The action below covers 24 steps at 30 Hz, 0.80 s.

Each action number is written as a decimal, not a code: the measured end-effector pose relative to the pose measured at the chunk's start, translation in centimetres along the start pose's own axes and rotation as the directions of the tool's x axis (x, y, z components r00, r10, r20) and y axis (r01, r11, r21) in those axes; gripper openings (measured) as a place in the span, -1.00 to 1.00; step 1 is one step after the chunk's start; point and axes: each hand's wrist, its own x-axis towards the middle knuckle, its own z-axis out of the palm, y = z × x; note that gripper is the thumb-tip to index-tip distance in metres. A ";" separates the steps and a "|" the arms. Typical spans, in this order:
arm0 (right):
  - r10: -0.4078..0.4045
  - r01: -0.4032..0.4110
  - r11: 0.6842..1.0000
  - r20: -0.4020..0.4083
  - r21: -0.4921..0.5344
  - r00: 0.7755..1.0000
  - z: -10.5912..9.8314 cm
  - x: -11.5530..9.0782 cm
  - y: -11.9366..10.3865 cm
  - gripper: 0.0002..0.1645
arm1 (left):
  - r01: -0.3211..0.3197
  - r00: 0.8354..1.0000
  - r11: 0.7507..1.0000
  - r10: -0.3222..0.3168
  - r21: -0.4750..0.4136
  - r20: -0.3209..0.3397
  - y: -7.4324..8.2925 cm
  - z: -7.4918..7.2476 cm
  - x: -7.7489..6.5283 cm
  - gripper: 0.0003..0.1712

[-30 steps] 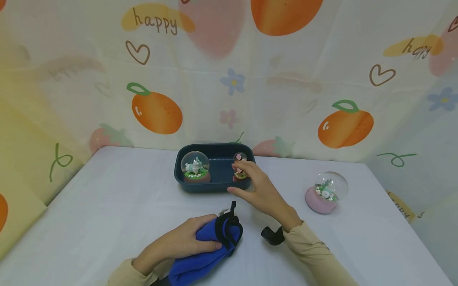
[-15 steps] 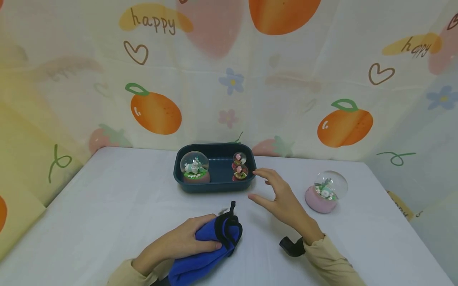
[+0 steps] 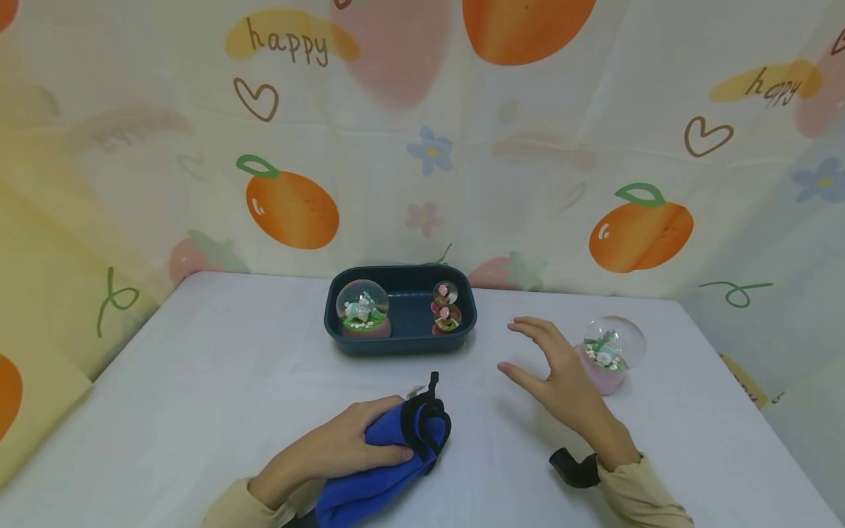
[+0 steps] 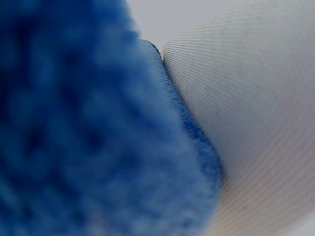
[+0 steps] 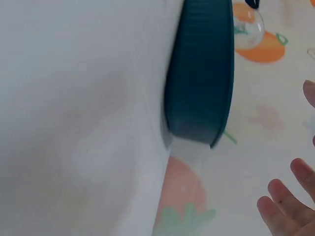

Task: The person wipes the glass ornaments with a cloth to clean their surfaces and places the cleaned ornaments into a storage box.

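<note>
My left hand [image 3: 343, 444] grips a folded blue cloth [image 3: 372, 484] with black edging, low in the head view; blue pile fills much of the left wrist view. My right hand [image 3: 568, 381] hovers with fingers and thumb spread and nothing between them. Just beyond it, partly hidden by the hand, a snow globe [image 3: 614, 345] with a pink base leans on the table. In the dark teal tray [image 3: 400, 347] at the back sit a large snow globe [image 3: 363, 304] on the left and two small snow globes [image 3: 447, 317] on the right.
A white cloth covers the table [image 3: 218, 389]. Behind it hangs a fruit-printed curtain [image 3: 515, 169]. A black wrist camera mount [image 3: 574, 468] sticks out from the right sleeve.
My right hand has moved away from the small globes in the tray, rightward to the pink-based snow globe. My left hand and the blue cloth have stayed in place.
</note>
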 end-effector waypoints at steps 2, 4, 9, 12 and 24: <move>-0.009 0.009 1.000 -0.018 -0.028 1.000 -0.5 0.0 0.4 -0.30 | -0.001 1.000 1.000 0.001 0.003 -0.002 0.0 0.0 0.0 -0.55; -0.010 0.008 0.999 -0.029 -0.052 1.000 -1.1 0.0 0.7 -0.30 | 0.000 1.000 1.000 0.000 0.006 -0.004 0.1 0.0 0.0 -0.55; 0.009 -0.014 0.993 -0.039 -0.118 0.999 -2.8 0.2 1.1 -0.33 | 0.010 1.000 1.000 -0.010 0.008 -0.005 0.1 0.0 -0.1 -0.55; 0.020 -0.027 0.988 -0.048 -0.150 0.999 -3.9 0.3 1.3 -0.34 | 0.015 1.000 1.000 -0.015 0.002 -0.003 0.1 0.0 0.0 -0.55; 0.092 -0.108 0.981 -0.100 -0.161 0.991 -7.7 -0.2 3.1 -0.30 | 0.018 1.000 1.000 -0.018 -0.003 0.002 0.1 0.0 0.1 -0.56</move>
